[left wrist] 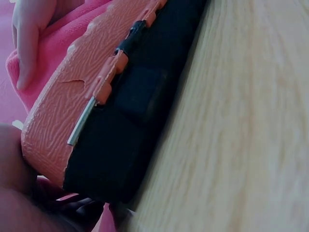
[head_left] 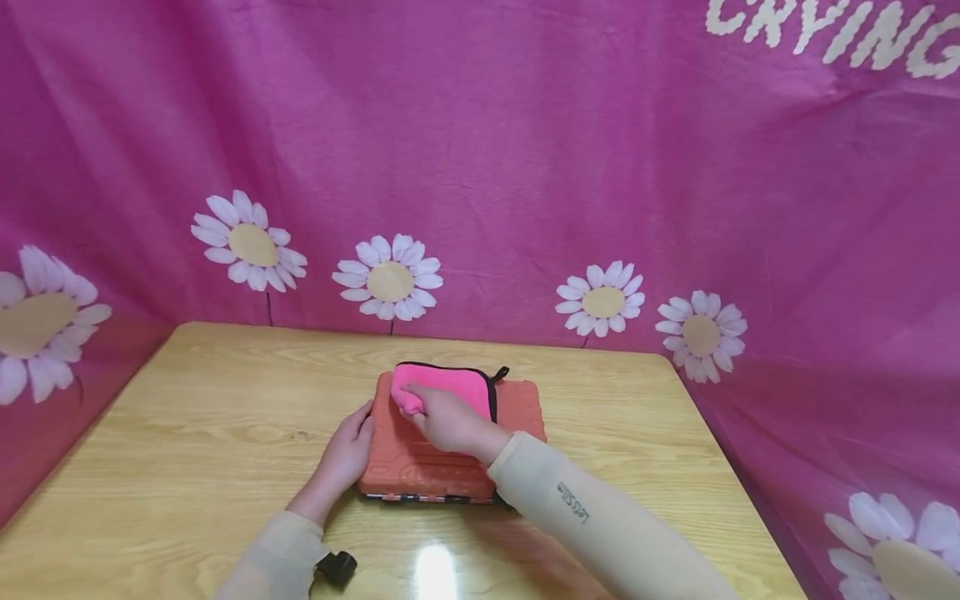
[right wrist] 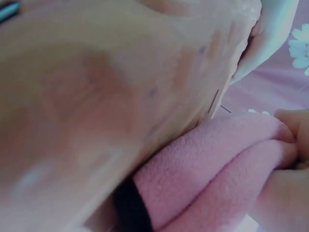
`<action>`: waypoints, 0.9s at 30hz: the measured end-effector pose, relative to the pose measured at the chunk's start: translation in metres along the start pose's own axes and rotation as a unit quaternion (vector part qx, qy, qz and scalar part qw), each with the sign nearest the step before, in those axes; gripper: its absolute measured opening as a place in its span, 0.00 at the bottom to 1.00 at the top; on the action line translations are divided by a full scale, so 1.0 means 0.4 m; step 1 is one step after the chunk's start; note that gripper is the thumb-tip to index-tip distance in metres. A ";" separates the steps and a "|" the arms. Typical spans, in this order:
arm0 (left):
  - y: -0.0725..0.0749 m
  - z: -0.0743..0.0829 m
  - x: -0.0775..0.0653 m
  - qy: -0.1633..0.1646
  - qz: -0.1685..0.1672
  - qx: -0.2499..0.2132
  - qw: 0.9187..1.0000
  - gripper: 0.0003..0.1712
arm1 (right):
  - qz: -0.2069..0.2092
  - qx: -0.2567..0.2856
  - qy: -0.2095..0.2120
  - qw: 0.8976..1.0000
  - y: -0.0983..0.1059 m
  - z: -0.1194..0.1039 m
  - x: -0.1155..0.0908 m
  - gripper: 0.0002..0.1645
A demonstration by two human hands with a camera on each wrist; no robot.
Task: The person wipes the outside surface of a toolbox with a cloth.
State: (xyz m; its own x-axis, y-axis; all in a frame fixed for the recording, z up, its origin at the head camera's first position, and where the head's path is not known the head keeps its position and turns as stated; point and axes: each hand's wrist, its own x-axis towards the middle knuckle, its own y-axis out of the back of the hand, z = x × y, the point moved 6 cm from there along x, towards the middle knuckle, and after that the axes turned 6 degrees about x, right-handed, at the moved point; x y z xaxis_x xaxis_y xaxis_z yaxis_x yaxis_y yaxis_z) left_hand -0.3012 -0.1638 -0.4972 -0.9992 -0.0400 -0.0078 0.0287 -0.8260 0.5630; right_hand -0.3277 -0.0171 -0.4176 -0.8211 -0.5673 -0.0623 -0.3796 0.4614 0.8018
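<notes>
An orange hinged plastic case [head_left: 427, 471] lies flat on the table; its black lower half [left wrist: 120, 150] and a metal hinge pin [left wrist: 82, 121] show in the left wrist view. My left hand [head_left: 348, 446] grips the case at its left side. Over the lid's far part is spread a pink cloth [head_left: 461, 385] with black edging and a black hanging loop [head_left: 501, 374]. My right hand [head_left: 450, 421] pinches this cloth near its left end, where it bunches up. In the right wrist view the fuzzy cloth [right wrist: 207, 174] is folded between thumb and fingers, against the lid.
The wooden table [head_left: 240, 433] extends around the case on all sides. Behind and beside it hangs a magenta curtain [head_left: 480, 167] printed with white daisies. A small black object [head_left: 337, 569] is by the left sleeve.
</notes>
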 end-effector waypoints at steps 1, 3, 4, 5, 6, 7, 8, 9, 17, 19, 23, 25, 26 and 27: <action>-0.001 0.002 0.000 -0.001 0.000 0.001 1.000 0.30 | 0.000 -0.009 0.003 1.000 0.000 -0.003 0.001 0.28; -0.001 0.006 0.002 -0.005 0.002 0.003 1.000 0.30 | -0.005 -0.026 0.007 1.000 -0.003 -0.008 0.004 0.28; -0.001 0.006 0.002 -0.005 0.001 0.003 1.000 0.30 | -0.007 -0.038 0.011 0.999 -0.004 -0.011 0.007 0.27; -0.002 0.006 0.003 -0.005 0.001 0.003 1.000 0.30 | -0.010 -0.048 0.012 0.999 -0.006 -0.012 0.010 0.27; -0.002 0.006 0.002 -0.005 0.000 0.003 1.000 0.30 | -0.012 -0.060 0.015 0.998 -0.008 -0.013 0.014 0.27; -0.002 0.006 0.002 -0.005 0.000 0.002 1.000 0.30 | -0.016 -0.069 0.016 0.997 -0.011 -0.015 0.018 0.27; -0.003 0.005 0.002 -0.003 -0.002 0.001 1.000 0.30 | -0.020 -0.077 0.016 0.997 -0.013 -0.015 0.023 0.28; -0.004 0.003 0.002 0.000 -0.005 0.000 1.000 0.30 | -0.024 -0.083 0.015 0.996 -0.016 -0.016 0.027 0.28; -0.006 0.004 0.002 0.000 -0.007 -0.003 1.000 0.30 | -0.043 -0.145 0.026 0.988 -0.024 -0.025 0.051 0.26; -0.004 0.008 0.001 -0.003 -0.004 -0.001 1.000 0.30 | -0.053 -0.173 0.025 0.983 -0.028 -0.029 0.049 0.26; -0.002 0.010 0.000 -0.001 -0.005 0.002 1.000 0.30 | -0.073 -0.219 0.016 0.973 -0.038 -0.033 0.040 0.30; -0.003 0.008 0.000 0.004 -0.009 0.003 1.000 0.30 | -0.076 -0.236 0.017 0.969 -0.043 -0.037 0.033 0.30; -0.003 0.006 0.000 0.006 -0.011 0.004 1.000 0.30 | -0.076 -0.244 0.018 0.967 -0.046 -0.038 0.029 0.30; -0.003 0.005 -0.001 0.007 -0.011 0.005 1.000 0.30 | -0.077 -0.248 0.019 0.966 -0.049 -0.040 0.025 0.30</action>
State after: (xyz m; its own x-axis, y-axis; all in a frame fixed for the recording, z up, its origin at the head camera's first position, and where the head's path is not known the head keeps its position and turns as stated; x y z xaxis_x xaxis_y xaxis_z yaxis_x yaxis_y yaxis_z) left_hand -0.3010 -0.1615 -0.4962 -0.9990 -0.0292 -0.0325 0.0055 -0.8215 0.5702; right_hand -0.3218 -0.0427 -0.4243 -0.7515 -0.6322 -0.1885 -0.2369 -0.0081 0.9715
